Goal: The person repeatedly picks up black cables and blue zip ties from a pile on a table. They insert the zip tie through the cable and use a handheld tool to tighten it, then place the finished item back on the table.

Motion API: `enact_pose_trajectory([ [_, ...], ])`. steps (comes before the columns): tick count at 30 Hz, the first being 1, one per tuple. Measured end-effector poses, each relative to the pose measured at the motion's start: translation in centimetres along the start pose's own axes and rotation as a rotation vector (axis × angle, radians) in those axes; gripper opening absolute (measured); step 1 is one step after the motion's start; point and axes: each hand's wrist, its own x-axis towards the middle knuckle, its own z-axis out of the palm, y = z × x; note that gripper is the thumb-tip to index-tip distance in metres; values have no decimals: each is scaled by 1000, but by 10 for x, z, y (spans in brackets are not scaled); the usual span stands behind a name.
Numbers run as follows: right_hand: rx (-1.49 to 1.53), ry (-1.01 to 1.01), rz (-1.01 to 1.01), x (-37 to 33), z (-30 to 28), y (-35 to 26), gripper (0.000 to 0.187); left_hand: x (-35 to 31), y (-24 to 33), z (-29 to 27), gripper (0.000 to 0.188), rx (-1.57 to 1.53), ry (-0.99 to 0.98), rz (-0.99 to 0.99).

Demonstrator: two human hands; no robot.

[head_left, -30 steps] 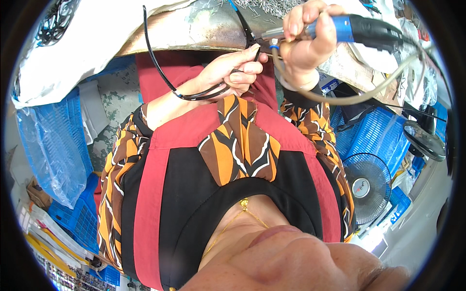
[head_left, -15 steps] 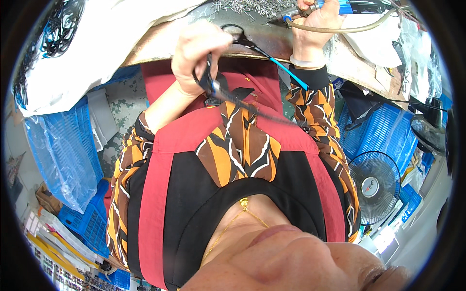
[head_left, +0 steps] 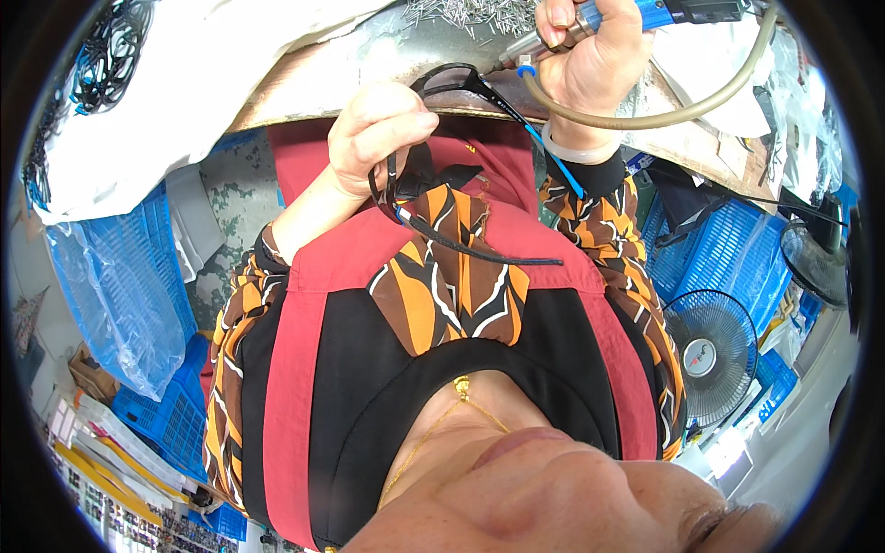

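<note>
My left hand [head_left: 380, 138] is closed round the front of a pair of black glasses [head_left: 476, 81], hiding part of the frame. One temple, blue on its inner side, slants down toward my right wrist; the other, black temple [head_left: 479, 255] hangs across my chest. Wrapped in my right hand [head_left: 595, 69] is a blue and silver power screwdriver [head_left: 583, 26] with a tan hose [head_left: 659, 122]. Its tip points left, close by the hinge of the blue-lined temple. Whether tip and hinge touch, I cannot tell.
Beyond my hands, many small metal pins or screws [head_left: 470, 17] lie on the bench [head_left: 304, 90]. A white cloth [head_left: 194, 83] bearing black glasses parts [head_left: 111, 60] covers the left side. Blue crates [head_left: 115, 295] and a fan [head_left: 705, 355] stand around me.
My right hand has brought the screwdriver down and left, its tip now close to the glasses' hinge. In my left hand the glasses have turned slightly, and the swinging lower temple has steadied.
</note>
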Motion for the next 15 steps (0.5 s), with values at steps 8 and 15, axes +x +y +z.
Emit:
enact_pose_trajectory([
  [8, -32, 10, -12, -2, 5, 0, 18, -1, 2, -6, 35, 31, -76, -2],
  [15, -57, -69, 60, -1, -1, 6, 17, -9, 1, -1, 36, 78, -51, 24],
])
